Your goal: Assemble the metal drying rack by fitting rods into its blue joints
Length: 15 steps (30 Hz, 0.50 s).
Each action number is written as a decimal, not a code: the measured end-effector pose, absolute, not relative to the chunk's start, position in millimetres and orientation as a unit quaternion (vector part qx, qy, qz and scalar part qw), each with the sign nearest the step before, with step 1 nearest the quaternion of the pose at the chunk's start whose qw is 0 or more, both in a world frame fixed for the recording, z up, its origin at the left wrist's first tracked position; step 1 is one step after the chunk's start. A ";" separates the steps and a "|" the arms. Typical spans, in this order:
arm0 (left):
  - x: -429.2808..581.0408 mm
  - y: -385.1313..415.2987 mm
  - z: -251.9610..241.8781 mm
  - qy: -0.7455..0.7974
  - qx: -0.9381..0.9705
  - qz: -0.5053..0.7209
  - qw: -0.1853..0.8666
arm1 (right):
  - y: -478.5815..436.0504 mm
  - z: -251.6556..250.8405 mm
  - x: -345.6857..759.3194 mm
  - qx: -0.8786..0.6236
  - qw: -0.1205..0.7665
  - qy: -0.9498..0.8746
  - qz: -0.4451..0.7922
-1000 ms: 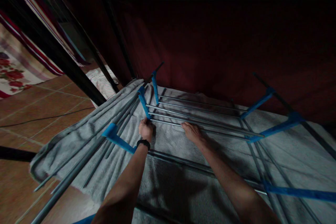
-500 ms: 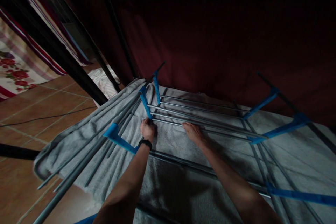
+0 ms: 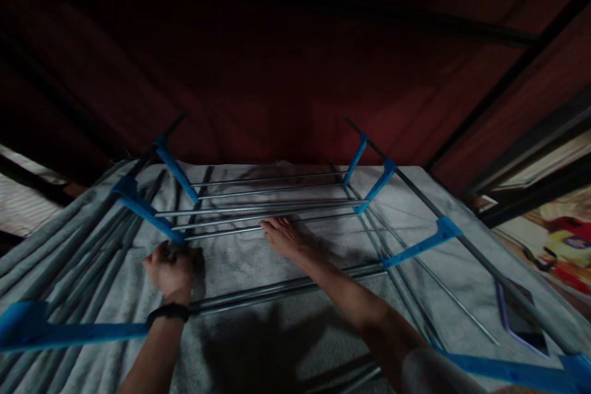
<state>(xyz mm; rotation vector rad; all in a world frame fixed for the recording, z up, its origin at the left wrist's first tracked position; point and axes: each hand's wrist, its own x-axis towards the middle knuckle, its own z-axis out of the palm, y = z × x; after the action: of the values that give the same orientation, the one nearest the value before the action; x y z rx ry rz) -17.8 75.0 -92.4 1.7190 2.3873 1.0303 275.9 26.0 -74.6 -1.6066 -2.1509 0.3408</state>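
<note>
You are in a dim room of a home: a folding laundry rack (image 3: 277,209) draped with a grey towel (image 3: 258,314), maroon curtain (image 3: 277,74) behind, patterned bedding (image 3: 563,240) at the right edge.

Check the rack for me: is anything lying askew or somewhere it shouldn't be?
One thing stands out: a phone, dark screen up, lies on the grey towel at the rack's right edge, partly under a rail. The towel is rumpled near the far rods. The left hand is fisted at a blue bracket; the right hand lies flat.
</note>
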 end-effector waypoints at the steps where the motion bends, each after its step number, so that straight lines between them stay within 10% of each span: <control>1: -13.2 67.2 -89.7 0.772 0.539 0.337 0.006 | 16.0 -74.4 284.0 -0.585 0.230 -0.768 0.124; 15: 284.5 31.0 -84.7 0.302 0.935 0.126 0.137 | -51.2 -102.2 503.7 -0.812 0.525 -0.248 0.058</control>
<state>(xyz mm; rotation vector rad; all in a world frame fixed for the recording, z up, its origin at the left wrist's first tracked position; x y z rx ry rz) 284.5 31.0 -84.7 2.7060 0.8728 0.3652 503.7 -51.2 -102.2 -1.9435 -0.5936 0.1399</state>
